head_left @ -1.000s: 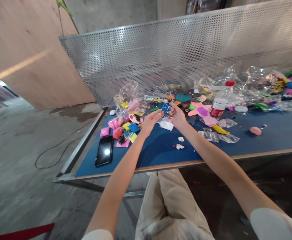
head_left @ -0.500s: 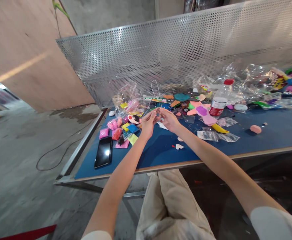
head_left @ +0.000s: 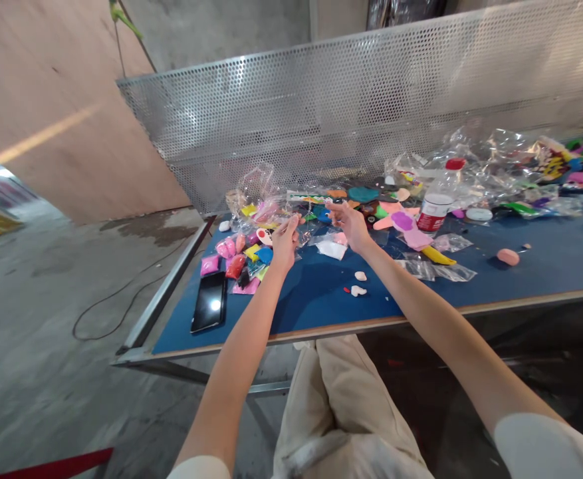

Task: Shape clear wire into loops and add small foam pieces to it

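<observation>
Over the blue table (head_left: 316,299), my left hand (head_left: 286,241) is pinched closed beside the pile of bagged clay. A thin, pale wire or thread seems to run from its fingertips; its ends are hard to make out. My right hand (head_left: 349,225) is a short way to the right, its fingers partly stretched toward the left hand and slightly apart, with nothing visible in them. Beneath and between the hands lies a white packet (head_left: 332,249). Nearer me are two small white clay pieces, one rounded (head_left: 360,275) and one lumpy (head_left: 357,291), with a red bit (head_left: 346,290).
A black phone (head_left: 208,301) lies at the left edge beside colourful clay packets (head_left: 235,266). Right of my hands stand a red-capped bottle (head_left: 435,206) and a pink clay shape (head_left: 413,233). A perforated metal panel (head_left: 321,113) rises behind crumpled plastic bags (head_left: 505,163).
My hands, together before, have moved apart, the left one leftward and the right one rightward. The wire loop that stood above them has dropped from sight there. The white packet is more exposed.
</observation>
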Tool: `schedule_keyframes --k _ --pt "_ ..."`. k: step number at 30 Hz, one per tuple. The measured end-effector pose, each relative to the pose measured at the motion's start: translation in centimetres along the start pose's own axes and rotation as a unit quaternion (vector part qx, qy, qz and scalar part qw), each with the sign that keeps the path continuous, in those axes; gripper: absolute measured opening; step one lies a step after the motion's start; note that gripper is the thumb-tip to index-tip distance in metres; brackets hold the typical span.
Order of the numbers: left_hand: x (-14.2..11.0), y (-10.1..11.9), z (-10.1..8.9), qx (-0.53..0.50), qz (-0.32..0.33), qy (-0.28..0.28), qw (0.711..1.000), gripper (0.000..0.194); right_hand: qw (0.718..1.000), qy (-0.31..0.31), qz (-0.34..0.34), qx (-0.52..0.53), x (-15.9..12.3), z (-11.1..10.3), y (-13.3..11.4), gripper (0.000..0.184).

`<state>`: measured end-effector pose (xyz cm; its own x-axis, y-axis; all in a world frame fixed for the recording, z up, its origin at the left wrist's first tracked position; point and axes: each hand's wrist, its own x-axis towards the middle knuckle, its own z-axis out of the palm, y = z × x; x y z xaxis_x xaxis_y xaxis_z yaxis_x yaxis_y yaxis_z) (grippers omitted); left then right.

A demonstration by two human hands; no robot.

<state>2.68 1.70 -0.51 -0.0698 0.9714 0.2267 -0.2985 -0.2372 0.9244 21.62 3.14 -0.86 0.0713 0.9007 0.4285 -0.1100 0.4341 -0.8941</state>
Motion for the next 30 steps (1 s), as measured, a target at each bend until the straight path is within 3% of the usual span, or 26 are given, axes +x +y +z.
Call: schedule_keyframes --k 3,6,9,14,20,30 --pt "0.2 0.1 -0.4 0.053 0.040 0.014 0.998 0.037 0.993 0.058 -0.064 -0.077 -0.3 -0.2 0.0 0.055" --pt "0.4 0.2 -0.8 0.112 0.094 0.020 0.989 0.036 0.964 0.104 -0.155 -0.187 -0.9 -0.4 -0.5 0.038" --pt "0.4 0.3 -1.1 0.144 0.110 -0.002 0.983 0.038 0.935 0.056 -0.220 -0.272 -1.1 -0.5 -0.9 0.026" --pt "0.1 0.3 -0.9 0.109 0.052 -0.062 0.991 0.039 0.909 -0.045 -0.234 -0.342 -0.8 -0.4 -0.4 0.033" --pt "-0.3 0.2 -0.7 0.050 0.049 -0.135 0.988 0.039 0.904 -0.064 -0.232 -0.353 -0.8 -0.2 0.2 0.040" --pt "-0.2 0.5 -1.2 0.051 0.022 -0.206 0.977 0.043 0.866 -0.060 -0.280 -0.409 -0.5 -0.8 -0.4 0.020"
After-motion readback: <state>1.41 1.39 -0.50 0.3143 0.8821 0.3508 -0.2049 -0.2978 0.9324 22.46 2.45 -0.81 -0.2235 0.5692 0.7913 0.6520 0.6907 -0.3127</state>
